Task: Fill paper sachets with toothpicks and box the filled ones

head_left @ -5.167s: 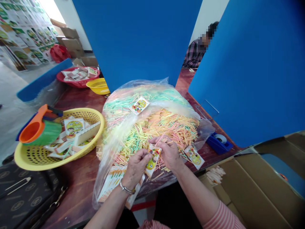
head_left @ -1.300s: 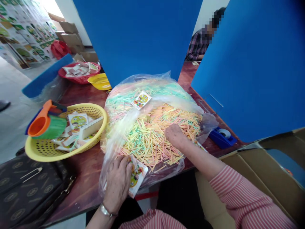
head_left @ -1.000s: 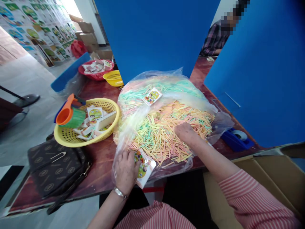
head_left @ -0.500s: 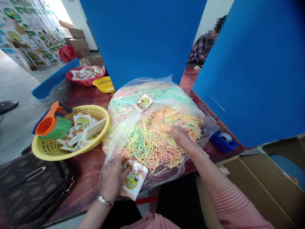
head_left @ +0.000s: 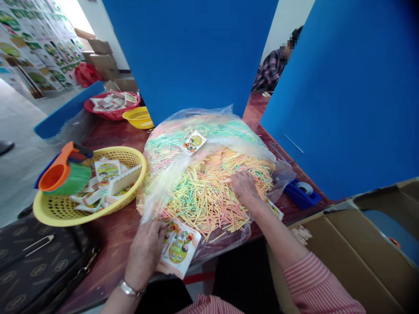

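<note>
A large clear plastic bag [head_left: 160, 183] lies open on the wooden table, full of thin pastel sticks [head_left: 203, 200] in green, yellow and orange. My right hand [head_left: 244, 188] rests in the pile with its fingers bunched among the sticks. At the near edge of the bag, my left hand [head_left: 145, 248] grips the side of a printed sachet [head_left: 179, 247]. A second sachet [head_left: 194, 143] lies on the bag's far part. A third one [head_left: 274, 208] is partly hidden beside my right wrist.
A yellow basket [head_left: 139, 168] holds sachets and an orange scoop [head_left: 54, 179]. Behind it stand a red basket [head_left: 111, 111] and a small yellow basket [head_left: 139, 117]. A blue tape dispenser [head_left: 301, 194], cardboard box [head_left: 343, 248], black bag [head_left: 39, 266] and seated person [head_left: 270, 72] surround the table.
My hands have moved apart since the oldest frame. The left hand has taken the sachet toward the near edge of the bag, and the right hand has gone down into the sticks.
</note>
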Available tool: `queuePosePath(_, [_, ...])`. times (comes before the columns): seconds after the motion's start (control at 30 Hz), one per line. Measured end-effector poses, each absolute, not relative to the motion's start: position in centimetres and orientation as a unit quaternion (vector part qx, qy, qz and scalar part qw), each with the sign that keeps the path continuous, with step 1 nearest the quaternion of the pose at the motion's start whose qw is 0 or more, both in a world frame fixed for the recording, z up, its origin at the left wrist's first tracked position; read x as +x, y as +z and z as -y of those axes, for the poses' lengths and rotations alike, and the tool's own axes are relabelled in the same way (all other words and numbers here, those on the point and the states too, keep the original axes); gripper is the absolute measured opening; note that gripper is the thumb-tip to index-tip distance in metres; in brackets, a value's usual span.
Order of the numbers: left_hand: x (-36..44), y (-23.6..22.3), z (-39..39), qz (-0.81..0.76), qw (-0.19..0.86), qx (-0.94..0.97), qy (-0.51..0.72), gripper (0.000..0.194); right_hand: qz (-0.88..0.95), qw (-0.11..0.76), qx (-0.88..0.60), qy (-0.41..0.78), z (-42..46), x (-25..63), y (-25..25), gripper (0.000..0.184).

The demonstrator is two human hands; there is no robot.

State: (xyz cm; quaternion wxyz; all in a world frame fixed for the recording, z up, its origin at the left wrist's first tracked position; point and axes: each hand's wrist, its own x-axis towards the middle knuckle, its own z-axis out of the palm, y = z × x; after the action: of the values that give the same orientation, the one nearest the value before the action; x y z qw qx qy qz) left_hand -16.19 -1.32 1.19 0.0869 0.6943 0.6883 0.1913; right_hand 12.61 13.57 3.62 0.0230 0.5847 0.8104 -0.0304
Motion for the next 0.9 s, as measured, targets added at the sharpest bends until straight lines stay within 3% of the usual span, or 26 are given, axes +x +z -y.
queuePosePath(0.1, [-16.2,2.8,0.9,-0.711,0.123,0.662,0.202,0.024,-0.801,-0.030,0.595,-0.053,-13.3,12.7,3.8,0.021])
queuePosePath(0.37, [-11.5,5.8,-1.3,-0.697,0.352,0.565,0.265,0.024,-0.762,-0.126,0.610,-0.175,-13.5,13.3,3.5,0.030])
queuePosePath(0.57, [-8.5,5.1,-2.3,-0.646,0.432,0.546,0.314,0.023,-0.806,0.003,0.571,-0.154,-12.6,12.8,2.9,0.022])
queuePosePath(0.73, [-8.5,4.3,-2.2,-0.644,0.424,0.559,0.305,0.022,-0.794,-0.005,0.587,-0.162,-12.6,12.6,2.8,0.019])
queuePosePath(0.8, [-8.5,4.2,-2.1,-0.642,0.410,0.569,0.308,0.023,-0.772,-0.061,0.600,-0.200,-12.7,12.4,3.3,0.021])
queuePosePath(0.9, [-8.1,4.1,-2.1,-0.619,0.390,0.610,0.304,0.024,-0.627,-0.335,0.567,-0.417,-12.0,11.3,4.4,0.022])
